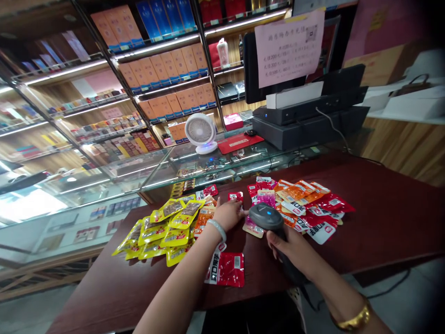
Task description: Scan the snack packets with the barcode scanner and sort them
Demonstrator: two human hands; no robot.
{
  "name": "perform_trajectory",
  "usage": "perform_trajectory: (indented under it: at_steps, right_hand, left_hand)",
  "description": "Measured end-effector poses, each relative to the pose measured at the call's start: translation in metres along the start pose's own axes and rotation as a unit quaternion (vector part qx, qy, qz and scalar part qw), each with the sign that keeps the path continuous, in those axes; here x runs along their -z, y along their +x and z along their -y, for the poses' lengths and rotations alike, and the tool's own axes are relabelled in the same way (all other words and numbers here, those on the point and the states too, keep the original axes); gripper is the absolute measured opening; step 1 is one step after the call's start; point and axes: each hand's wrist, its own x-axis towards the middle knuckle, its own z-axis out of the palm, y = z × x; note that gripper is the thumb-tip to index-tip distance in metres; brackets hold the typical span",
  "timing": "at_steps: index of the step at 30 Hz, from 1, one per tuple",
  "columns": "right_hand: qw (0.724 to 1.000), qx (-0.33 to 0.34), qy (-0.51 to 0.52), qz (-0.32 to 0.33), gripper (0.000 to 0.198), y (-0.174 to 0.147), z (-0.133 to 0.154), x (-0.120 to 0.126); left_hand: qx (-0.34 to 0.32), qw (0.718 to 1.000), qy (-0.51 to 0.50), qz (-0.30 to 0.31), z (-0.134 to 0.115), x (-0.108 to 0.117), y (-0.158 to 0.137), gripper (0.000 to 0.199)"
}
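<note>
My right hand [290, 246] is wrapped round the grip of a dark grey barcode scanner [266, 215], whose head points left and shows a small blue light. My left hand [227, 214], with a pale bangle at the wrist, reaches over the table beside a small red packet [235, 196]. Its fingers are partly stretched out, and I see nothing held in them. Yellow snack packets [179, 236] lie piled to its left, with orange packets [204, 221] close by. Nearer me is a red and white packet [232, 269]. Red, orange and pink packets [295, 192] lie heaped on the right.
The packets lie on a dark reddish-brown table [389, 222]. Behind it, a glass counter [181, 162] carries a white fan [200, 132], a red mat [239, 144] and a monitor [252, 69] with a paper sign. Shelves of boxed goods [167, 69] line the wall. The scanner's cable [309, 299] hangs below the table.
</note>
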Motion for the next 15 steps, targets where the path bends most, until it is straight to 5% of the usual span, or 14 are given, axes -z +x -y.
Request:
perform_trajectory:
  at_steps: [7, 15]
  right_hand:
    - [1.000, 0.011, -0.010, 0.011, 0.045, 0.002, -0.007, -0.004]
    - [1.000, 0.015, -0.027, -0.007, 0.047, -0.001, -0.003, -0.003]
  left_hand:
    - [0.150, 0.979, 0.105, -0.090, -0.002, 0.003, -0.010, 0.062]
    - [0.124, 0.989, -0.016, -0.082, 0.000, -0.007, -0.012, 0.028]
